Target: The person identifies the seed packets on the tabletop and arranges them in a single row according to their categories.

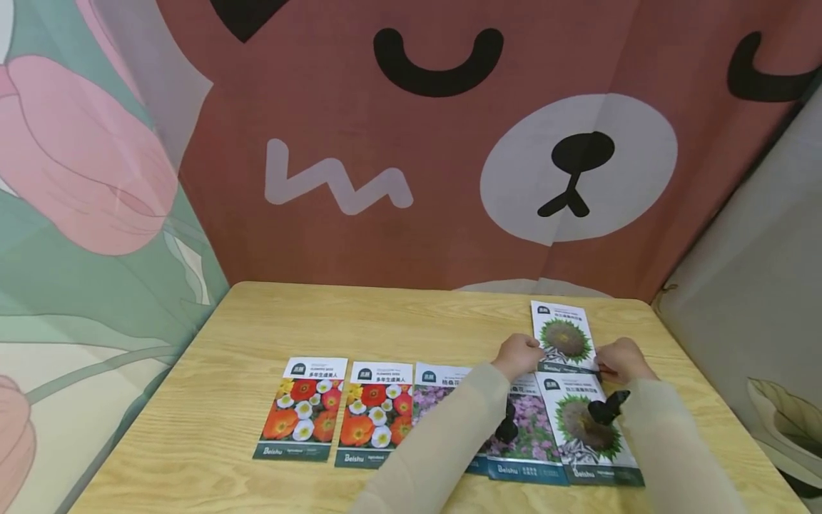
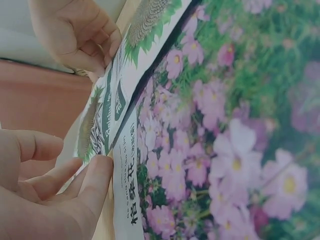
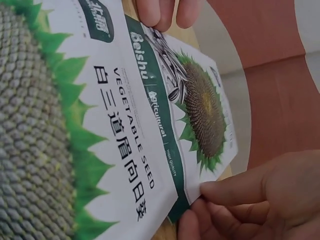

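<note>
A sunflower seed packet (image 1: 565, 337) lies at the back right of the table, its lower edge meeting the top of a second sunflower seed packet (image 1: 587, 428). My left hand (image 1: 517, 355) holds the back packet by its left edge near the lower corner; in the left wrist view its fingertips (image 2: 102, 165) are at that edge. My right hand (image 1: 624, 359) pinches the lower right corner, thumb on top in the right wrist view. Left of the front sunflower packet is a pink-flower packet (image 1: 526, 428). Another pink-flower packet (image 1: 433, 400) is partly hidden by my left sleeve.
Two poppy seed packets (image 1: 300, 410) (image 1: 375, 417) continue the row on the left of the wooden table (image 1: 193, 414). Behind the table hangs a brown bear-face curtain (image 1: 334, 243). Dark wrist devices (image 1: 606, 408) partly cover the packets below.
</note>
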Action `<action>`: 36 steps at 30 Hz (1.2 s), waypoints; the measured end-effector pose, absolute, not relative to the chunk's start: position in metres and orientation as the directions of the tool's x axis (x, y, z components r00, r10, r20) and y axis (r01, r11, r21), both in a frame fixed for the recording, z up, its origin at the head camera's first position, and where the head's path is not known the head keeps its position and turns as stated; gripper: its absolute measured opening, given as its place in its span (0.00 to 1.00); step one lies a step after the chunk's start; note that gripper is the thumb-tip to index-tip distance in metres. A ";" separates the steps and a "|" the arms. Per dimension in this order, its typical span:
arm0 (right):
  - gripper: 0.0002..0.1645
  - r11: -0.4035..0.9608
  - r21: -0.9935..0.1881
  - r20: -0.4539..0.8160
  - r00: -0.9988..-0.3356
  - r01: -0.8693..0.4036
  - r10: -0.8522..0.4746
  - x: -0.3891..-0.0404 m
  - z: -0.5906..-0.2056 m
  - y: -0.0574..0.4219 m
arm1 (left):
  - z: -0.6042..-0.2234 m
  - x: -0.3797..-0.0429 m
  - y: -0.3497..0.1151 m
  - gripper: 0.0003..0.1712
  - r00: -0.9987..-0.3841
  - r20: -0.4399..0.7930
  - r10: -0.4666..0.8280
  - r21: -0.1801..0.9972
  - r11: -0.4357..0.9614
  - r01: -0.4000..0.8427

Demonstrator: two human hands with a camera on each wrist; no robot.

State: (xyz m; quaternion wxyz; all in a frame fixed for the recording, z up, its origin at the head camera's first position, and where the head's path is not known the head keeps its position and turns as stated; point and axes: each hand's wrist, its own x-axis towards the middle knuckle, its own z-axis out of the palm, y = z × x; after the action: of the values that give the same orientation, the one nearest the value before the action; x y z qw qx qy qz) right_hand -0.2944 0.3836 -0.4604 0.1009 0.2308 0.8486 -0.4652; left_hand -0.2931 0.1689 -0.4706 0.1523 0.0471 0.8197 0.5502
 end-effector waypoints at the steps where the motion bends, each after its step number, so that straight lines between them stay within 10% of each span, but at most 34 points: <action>1: 0.11 0.458 -0.750 -0.383 -0.877 0.478 0.289 -0.294 -0.461 0.384 | -0.470 -0.292 0.168 0.17 -0.950 -0.194 0.247 0.918 0.388 -0.087; 15: 0.24 0.515 -0.801 -0.190 -0.945 0.306 0.268 -0.290 -0.464 0.377 | -0.461 -0.290 0.159 0.26 -0.954 -0.180 0.240 0.942 0.322 -0.097; 36: 0.27 0.550 -0.819 -0.128 -0.986 0.166 0.108 -0.273 -0.439 0.377 | -0.474 -0.288 0.163 0.13 -0.995 -0.025 0.094 0.999 0.028 -0.022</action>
State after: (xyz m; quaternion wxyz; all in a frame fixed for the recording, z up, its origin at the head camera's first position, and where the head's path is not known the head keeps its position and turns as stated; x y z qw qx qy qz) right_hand -0.2729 0.3771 -0.4386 0.0314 0.0779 0.8797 -0.4681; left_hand -0.2877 0.1627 -0.4739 0.0417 0.0251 0.7156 0.6968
